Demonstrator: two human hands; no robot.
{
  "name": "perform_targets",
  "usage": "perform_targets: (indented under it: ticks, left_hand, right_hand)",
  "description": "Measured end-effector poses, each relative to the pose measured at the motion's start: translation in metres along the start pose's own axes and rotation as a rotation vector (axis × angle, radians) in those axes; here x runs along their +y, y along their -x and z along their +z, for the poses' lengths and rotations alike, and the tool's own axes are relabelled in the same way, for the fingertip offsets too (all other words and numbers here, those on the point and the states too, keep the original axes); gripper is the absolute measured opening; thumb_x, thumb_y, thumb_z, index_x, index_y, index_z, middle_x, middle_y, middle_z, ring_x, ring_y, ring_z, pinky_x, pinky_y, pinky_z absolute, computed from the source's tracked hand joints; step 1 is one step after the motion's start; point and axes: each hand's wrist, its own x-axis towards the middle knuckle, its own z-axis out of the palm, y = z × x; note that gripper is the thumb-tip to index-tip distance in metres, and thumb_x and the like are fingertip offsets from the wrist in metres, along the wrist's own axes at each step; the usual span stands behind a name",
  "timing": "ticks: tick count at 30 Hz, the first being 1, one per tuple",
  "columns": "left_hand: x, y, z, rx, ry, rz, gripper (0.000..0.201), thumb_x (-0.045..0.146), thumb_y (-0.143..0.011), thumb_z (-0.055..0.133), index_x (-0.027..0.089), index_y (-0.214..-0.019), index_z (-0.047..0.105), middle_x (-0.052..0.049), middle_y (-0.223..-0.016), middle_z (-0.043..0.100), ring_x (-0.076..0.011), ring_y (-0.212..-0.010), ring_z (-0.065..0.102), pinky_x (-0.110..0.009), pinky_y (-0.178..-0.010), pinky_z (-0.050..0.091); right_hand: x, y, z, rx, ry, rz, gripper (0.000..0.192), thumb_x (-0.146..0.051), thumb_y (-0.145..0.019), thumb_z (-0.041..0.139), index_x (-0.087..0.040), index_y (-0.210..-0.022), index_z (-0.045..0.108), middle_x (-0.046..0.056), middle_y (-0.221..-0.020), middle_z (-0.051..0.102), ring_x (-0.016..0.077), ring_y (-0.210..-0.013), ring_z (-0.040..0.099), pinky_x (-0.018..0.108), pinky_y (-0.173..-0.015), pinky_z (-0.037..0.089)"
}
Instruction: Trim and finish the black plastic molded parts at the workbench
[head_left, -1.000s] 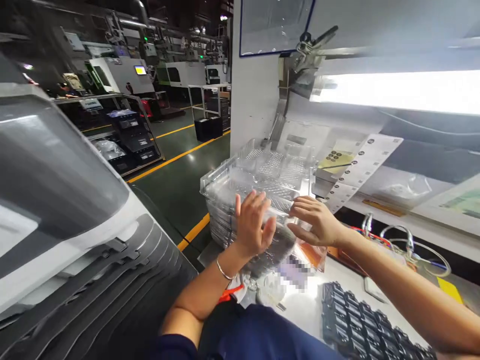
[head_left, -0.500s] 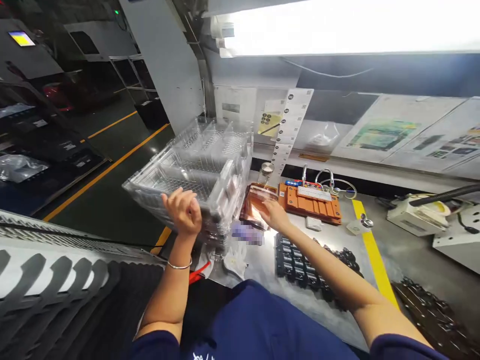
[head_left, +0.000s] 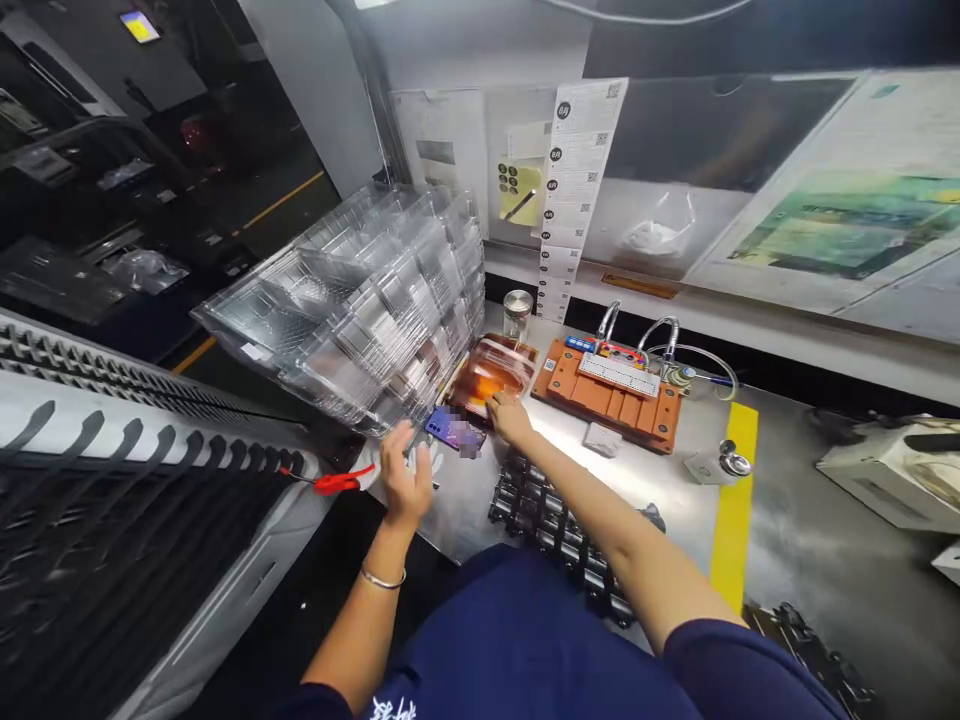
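Observation:
My left hand is raised with its fingers apart and nothing in it, in front of the stack of clear plastic trays. A purple phone, partly blurred, lies just beyond its fingertips. My right hand is at the near right edge of a brown see-through box, its fingers curled together. Whatever those fingers pinch, if anything, is hidden. Under my right forearm sits a group of black cylindrical parts, partly covered by the arm.
An orange-brown fixture with hoses stands right of the box. A lidded glass jar stands behind. A small white block, yellow tape and a white machine are rightward. A red strap hangs near the left rack.
My left hand has left the tray stack's near edge and opened. My right hand has slid to the box's near edge, its fingers curling. The view has tilted down.

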Motion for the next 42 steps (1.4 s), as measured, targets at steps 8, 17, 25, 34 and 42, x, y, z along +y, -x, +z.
perform_targets:
  ticks: [8,17,25,34,42]
  left_hand:
    - [-0.033,-0.009,0.095,-0.529,0.378,-1.259,0.018,0.022,-0.08,0.063,0.014,-0.095,0.057,-0.008,-0.088,0.065,-0.0174,-0.077,0.066,-0.034,-0.077,0.055]
    - [-0.045,-0.009,0.164,-0.638,0.519,-1.488,0.013,0.023,-0.084,0.06,0.012,-0.086,0.054,-0.016,-0.1,0.062,-0.0146,-0.068,0.066,-0.03,-0.066,0.056]
    - [-0.044,-0.015,0.177,-0.437,0.59,-1.544,0.027,0.01,-0.083,0.057,0.015,-0.107,0.046,-0.006,-0.089,0.061,-0.0103,-0.075,0.064,-0.024,-0.076,0.053]
    - [-0.055,-0.025,0.175,-0.46,0.618,-1.575,0.027,0.01,-0.083,0.056,0.014,-0.108,0.049,-0.007,-0.093,0.063,-0.0112,-0.075,0.065,-0.026,-0.076,0.053]
    - [-0.079,-0.013,0.143,-0.436,0.485,-1.543,0.023,0.014,-0.077,0.064,0.015,-0.098,0.056,-0.005,-0.088,0.063,-0.0081,-0.066,0.06,-0.019,-0.062,0.049]
  right_hand:
    - [0.025,-0.008,-0.007,-0.003,-0.046,0.008,0.046,-0.027,-0.098,0.026,-0.018,-0.136,0.05,0.014,-0.147,0.041,0.0275,-0.134,0.035,0.044,-0.104,0.031]
    - [0.06,-0.051,-0.044,0.026,-0.071,0.148,0.049,-0.047,-0.095,0.037,-0.016,-0.127,0.055,0.015,-0.132,0.054,0.0282,-0.121,0.046,0.04,-0.098,0.037]
    - [0.087,-0.119,-0.049,-0.029,-0.064,0.253,0.05,-0.045,-0.091,0.046,-0.014,-0.128,0.055,0.018,-0.129,0.053,0.0315,-0.117,0.047,0.04,-0.094,0.039]
    - [0.035,-0.095,-0.042,0.0,-0.033,0.123,0.058,-0.039,-0.091,0.045,-0.01,-0.141,0.039,0.02,-0.143,0.042,0.0333,-0.129,0.037,0.045,-0.103,0.03]
    - [0.004,-0.031,0.004,-0.037,0.006,-0.106,0.04,-0.015,-0.092,0.039,-0.008,-0.128,0.057,0.021,-0.143,0.045,0.0312,-0.134,0.039,0.047,-0.108,0.029]
